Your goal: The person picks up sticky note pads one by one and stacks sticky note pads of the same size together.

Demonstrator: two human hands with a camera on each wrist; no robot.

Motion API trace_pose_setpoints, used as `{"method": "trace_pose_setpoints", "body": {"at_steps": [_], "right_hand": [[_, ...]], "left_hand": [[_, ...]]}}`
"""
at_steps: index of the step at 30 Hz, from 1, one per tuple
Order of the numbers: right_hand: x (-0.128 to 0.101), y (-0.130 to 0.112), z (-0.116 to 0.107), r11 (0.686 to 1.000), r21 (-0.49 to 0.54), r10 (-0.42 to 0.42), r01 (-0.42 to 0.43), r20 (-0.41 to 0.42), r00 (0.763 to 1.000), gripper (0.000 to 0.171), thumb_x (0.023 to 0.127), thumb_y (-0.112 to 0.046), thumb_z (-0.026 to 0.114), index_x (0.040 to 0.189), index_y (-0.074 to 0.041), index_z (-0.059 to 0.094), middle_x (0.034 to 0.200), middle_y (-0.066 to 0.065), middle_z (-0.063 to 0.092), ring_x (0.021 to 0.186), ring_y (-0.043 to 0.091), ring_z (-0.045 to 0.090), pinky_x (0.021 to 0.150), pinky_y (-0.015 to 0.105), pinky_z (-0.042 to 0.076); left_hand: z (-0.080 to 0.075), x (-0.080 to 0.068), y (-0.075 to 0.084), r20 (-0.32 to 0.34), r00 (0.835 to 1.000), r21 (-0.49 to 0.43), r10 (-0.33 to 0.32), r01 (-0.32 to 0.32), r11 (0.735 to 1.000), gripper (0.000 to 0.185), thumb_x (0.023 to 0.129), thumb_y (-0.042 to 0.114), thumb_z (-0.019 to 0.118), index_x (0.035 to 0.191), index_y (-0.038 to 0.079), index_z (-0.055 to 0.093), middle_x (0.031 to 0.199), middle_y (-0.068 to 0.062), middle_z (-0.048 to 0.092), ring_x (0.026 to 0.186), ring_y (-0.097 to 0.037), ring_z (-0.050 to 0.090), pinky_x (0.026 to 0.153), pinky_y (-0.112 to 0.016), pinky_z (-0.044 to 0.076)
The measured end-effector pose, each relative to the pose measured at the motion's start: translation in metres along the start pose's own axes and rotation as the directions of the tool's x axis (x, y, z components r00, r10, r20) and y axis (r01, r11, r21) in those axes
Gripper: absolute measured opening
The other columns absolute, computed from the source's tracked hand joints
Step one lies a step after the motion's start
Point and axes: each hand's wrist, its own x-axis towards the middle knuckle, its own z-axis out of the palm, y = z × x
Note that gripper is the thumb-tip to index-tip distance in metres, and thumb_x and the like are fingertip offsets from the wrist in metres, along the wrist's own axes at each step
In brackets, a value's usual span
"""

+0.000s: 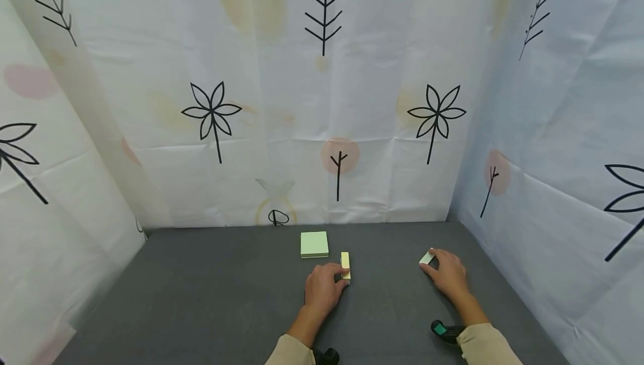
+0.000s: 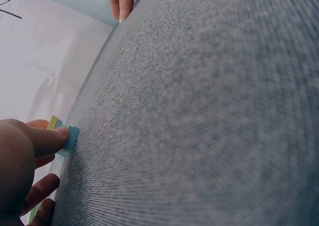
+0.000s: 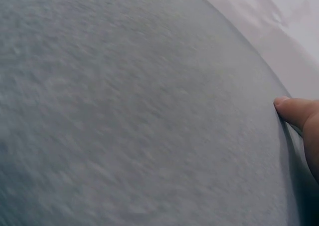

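Between thumb and fingers my left hand [image 1: 322, 289] pinches a small narrow block [image 1: 345, 260], yellow on top and standing upright on the grey surface in line with my view. Seen from the left wrist, the block [image 2: 73, 137] shows light blue layers beneath the yellow. Farther right, my right hand [image 1: 449, 274] pinches a small whitish rectangular piece [image 1: 426, 257] at its ends, tilted diagonally. Only the right thumb [image 3: 291, 109] shows in the right wrist view; the piece is hidden there. Behind the left hand lies a square light green pad of sticky notes [image 1: 314, 243].
A dark grey cloth-covered table [image 1: 226, 298] stretches under both hands. White fabric walls [image 1: 282, 130] printed with leaves and flowers enclose its back and sides. Each wrist wears a dark strapped device, the right one [image 1: 445, 331] with a green patch.
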Motion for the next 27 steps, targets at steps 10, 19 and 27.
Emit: {"method": "trace_pose_setpoints", "body": {"at_steps": [10, 19, 27], "right_hand": [[0.001, -0.018, 0.009, 0.999, 0.009, -0.045, 0.045, 0.014, 0.999, 0.053, 0.083, -0.027, 0.076, 0.124, 0.003, 0.061, 0.128, 0.03, 0.055, 0.119, 0.05, 0.046, 0.091, 0.067, 0.035], [-0.002, -0.018, 0.005, 0.985, 0.041, -0.167, 0.168, -0.028, 0.986, 0.039, 0.08, -0.015, 0.079, 0.113, 0.002, 0.066, 0.126, 0.029, 0.056, 0.116, 0.05, 0.047, 0.093, 0.064, 0.036], [-0.002, -0.017, 0.005, 0.953, 0.023, -0.301, 0.303, -0.064, 0.952, 0.019, 0.079, -0.008, 0.079, 0.094, -0.004, 0.07, 0.103, 0.014, 0.068, 0.099, 0.041, 0.059, 0.087, 0.056, 0.043]], "left_hand": [[0.002, 0.0, -0.001, -0.012, 1.0, -0.005, -0.009, 0.009, 1.0, 0.026, 0.072, 0.02, 0.086, 0.097, 0.026, 0.079, 0.1, 0.011, 0.071, 0.083, -0.016, 0.06, 0.069, -0.037, 0.047], [0.001, 0.0, -0.001, -0.02, 1.0, -0.003, 0.016, -0.016, 1.0, 0.026, 0.072, 0.02, 0.086, 0.096, 0.025, 0.079, 0.1, 0.01, 0.071, 0.084, -0.016, 0.06, 0.067, -0.036, 0.047], [0.001, 0.001, -0.001, -0.022, 1.0, 0.008, 0.018, -0.018, 1.0, 0.026, 0.071, 0.021, 0.086, 0.096, 0.025, 0.079, 0.1, 0.01, 0.072, 0.084, -0.016, 0.06, 0.067, -0.037, 0.047]]}}
